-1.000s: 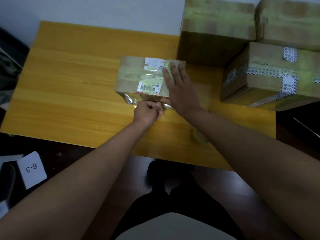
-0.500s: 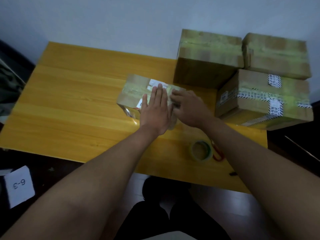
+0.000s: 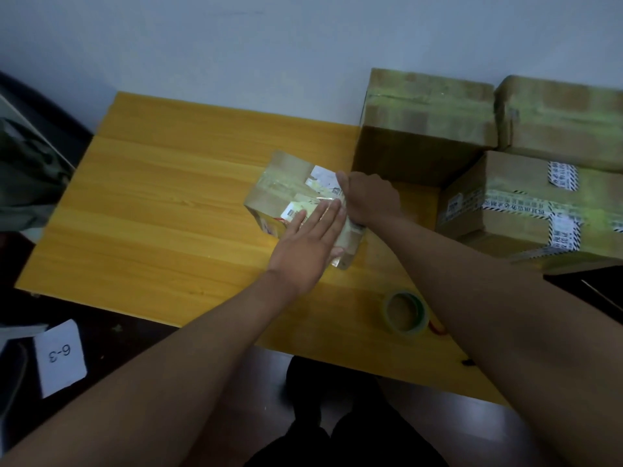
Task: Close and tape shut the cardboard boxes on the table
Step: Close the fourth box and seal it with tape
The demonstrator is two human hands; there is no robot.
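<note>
A small taped cardboard box [image 3: 296, 200], bearing a barcode label with unreadable print, sat mid-table [image 3: 168, 214]. The left hand [image 3: 308, 246] lay flat on it, fingers straight and together; the right hand [image 3: 369, 197] gripped its far end, fingers curled. Beside stood three larger boxes [image 3: 526, 203]; nearer, a tape roll [image 3: 404, 313]. A floor card [image 3: 60, 357] read "6-3".

I noted a yellow wooden table [image 3: 161, 210] bearing one small taped box [image 3: 286, 190], three larger boxes [image 3: 424, 136] (far right), and a tape roll [image 3: 406, 313].
</note>
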